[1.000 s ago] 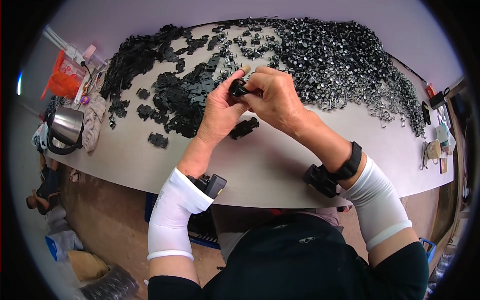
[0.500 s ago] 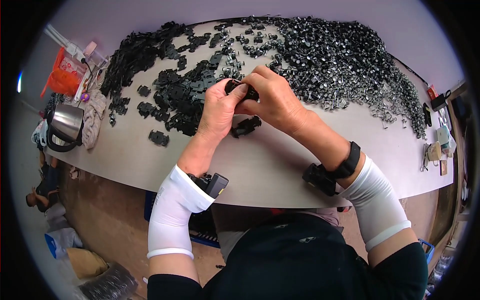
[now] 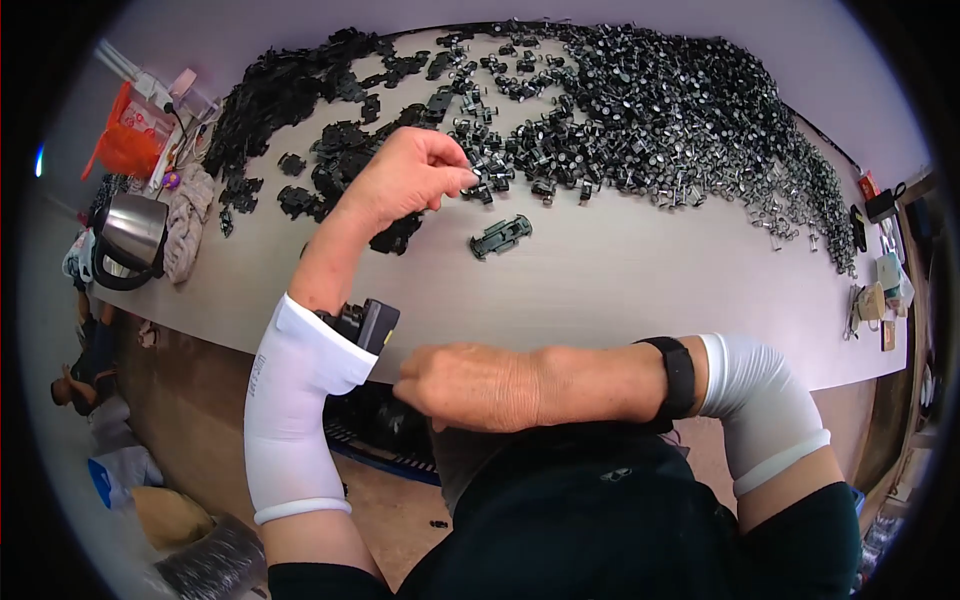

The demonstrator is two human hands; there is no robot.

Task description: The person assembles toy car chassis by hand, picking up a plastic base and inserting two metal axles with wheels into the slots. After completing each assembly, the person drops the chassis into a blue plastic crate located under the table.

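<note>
My left hand point(image 3: 412, 178) is over the middle of the table, thumb and forefinger closed together at the near edge of the small wheel-and-axle pieces point(image 3: 650, 130). Whatever it pinches is too small to make out. Just below it on the bare tabletop lies a single black toy car chassis point(image 3: 500, 236). Low over the table's near edge, my right hand point(image 3: 455, 385) points leftward, back of the hand up, its fingers mostly hidden. Beneath it a blue basket point(image 3: 400, 466) holds dark pieces. A heap of flat black chassis parts point(image 3: 345, 145) spreads beyond my left wrist.
On the left stand a metal kettle point(image 3: 135, 235), a bunched cloth point(image 3: 186, 232) and an orange bag point(image 3: 128, 150). Scissors point(image 3: 888, 200) and small items sit at the far right edge. Wrapped bundles point(image 3: 215, 560) lie on the floor at lower left, with another person point(image 3: 85, 370) beyond.
My hands have parted from the dark piece they held together. The right has swung down to the near edge above the basket; the left has moved slightly left to the wheel pieces.
</note>
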